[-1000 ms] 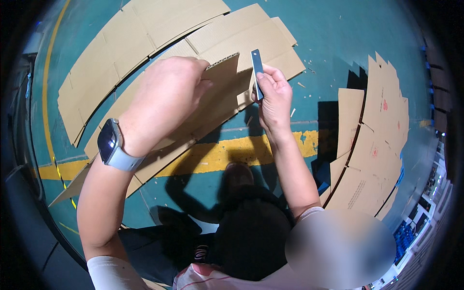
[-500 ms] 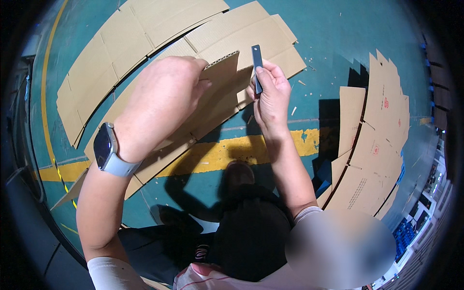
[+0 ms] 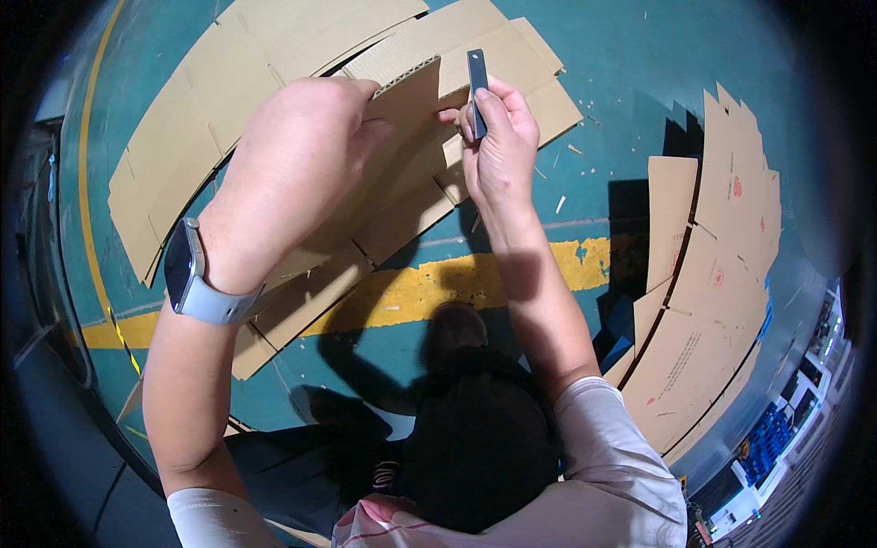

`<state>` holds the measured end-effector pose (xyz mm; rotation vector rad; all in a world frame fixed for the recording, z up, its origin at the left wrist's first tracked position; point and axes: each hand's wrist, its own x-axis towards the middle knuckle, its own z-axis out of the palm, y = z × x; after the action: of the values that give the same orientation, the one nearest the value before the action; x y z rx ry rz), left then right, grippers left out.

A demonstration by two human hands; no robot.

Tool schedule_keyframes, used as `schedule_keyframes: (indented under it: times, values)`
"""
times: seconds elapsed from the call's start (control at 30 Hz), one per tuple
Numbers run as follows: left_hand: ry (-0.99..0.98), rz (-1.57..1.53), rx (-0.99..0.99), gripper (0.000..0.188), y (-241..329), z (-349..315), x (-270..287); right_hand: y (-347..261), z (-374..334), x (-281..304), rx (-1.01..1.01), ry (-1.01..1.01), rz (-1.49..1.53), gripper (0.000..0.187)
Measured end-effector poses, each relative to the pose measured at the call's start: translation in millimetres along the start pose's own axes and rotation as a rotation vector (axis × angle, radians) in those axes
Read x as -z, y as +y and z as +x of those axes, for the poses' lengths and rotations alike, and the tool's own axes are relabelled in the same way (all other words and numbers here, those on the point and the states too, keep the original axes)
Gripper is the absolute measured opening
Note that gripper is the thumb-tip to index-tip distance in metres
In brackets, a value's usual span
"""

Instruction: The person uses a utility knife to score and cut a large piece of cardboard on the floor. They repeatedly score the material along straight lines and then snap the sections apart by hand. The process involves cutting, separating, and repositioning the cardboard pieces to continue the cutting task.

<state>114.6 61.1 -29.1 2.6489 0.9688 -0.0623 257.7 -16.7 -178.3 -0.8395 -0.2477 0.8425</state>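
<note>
A corrugated cardboard sheet [image 3: 411,123] stands tilted up from a flat stack, its fluted cut edge facing up. Its left part is pinched by my left hand [image 3: 297,169], which wears a grey-banded watch [image 3: 196,279]; some of those fingers are hidden. Just right of the sheet, my right hand [image 3: 501,137] is closed around a narrow, dark flat bar [image 3: 477,91] with a small hole near its upper end. One fingertip of that hand reaches to the sheet's right edge; whether it touches I cannot tell.
More flat cardboard [image 3: 206,91] lies at the far left. On the right is a printed cardboard stack [image 3: 722,274]. Small scraps [image 3: 574,150] litter the green floor [image 3: 612,73], which a worn yellow stripe [image 3: 438,288] crosses. My shoe [image 3: 457,324] is near the stripe.
Both hands have moved a little farther from me. The raised sheet and the dark bar have gone with them, each still held.
</note>
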Motion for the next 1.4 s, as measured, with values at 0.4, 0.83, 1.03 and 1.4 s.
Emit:
schedule_keyframes:
  times: [0.4,0.83,1.03,1.4]
  values:
    - [0.1,-0.059,-0.103,0.019,-14,15,-8,0,17,-9,0.032,0.009,-0.007,0.011]
    - [0.094,-0.048,-0.073,0.02,-13,17,-7,4,17,-13,0.055,0.047,-0.05,0.011]
    - [0.112,-0.06,-0.071,0.021,-15,18,-9,5,10,-17,0.085,0.081,-0.104,0.012]
    - [0.181,-0.044,-0.092,0.023,-22,21,-12,11,-10,-32,0.127,0.081,-0.255,0.011]
